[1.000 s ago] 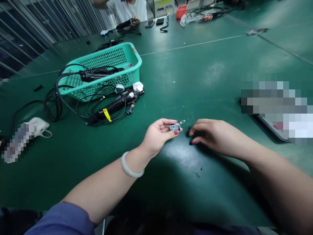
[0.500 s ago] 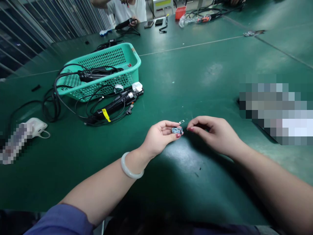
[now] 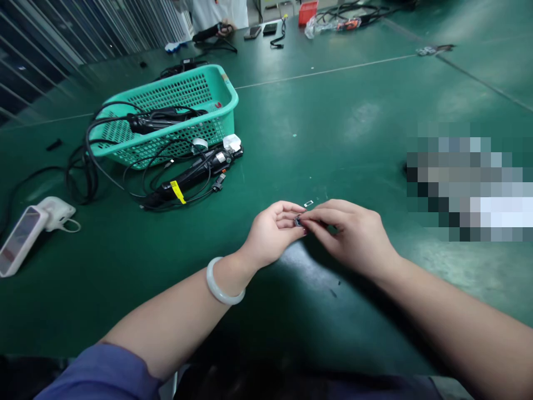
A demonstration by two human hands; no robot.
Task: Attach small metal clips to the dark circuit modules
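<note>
Nearest, w/ a pale, glossy, ring-shaped bracelet (image 3: 211,276) on its wrist, the left hand (image 3: 270,230) grips a small, dark and grey-blue electronic piece (image 3: 297,221) b/w thumb and fingers, above the smooth dark green tabletop (image 3: 362,161). The right hand (image 3: 353,233) has thumb and index closed in a pinch at the right side of the piece; if a tiny part is inside this pinch, I can't tell. Progress: the piece is already in hand, w/ both hands' fingertips at it, so I judge the work is approx. midway; what is fitted or loose there is covered, and the piece is not yet set down. Its long axis prob. runs left to right, from left palm toward right fingertips, but this is unsure; which end is the front, I can't tell. Just beyond the grip, a thin whitish rectangular frame (image 3: 308,204) lies on the tabletop. Farther, to the left, is a black tube-shaped device (image 3: 194,176) beside a turquoise perforated plastic basket (image 3: 228,116).
</note>
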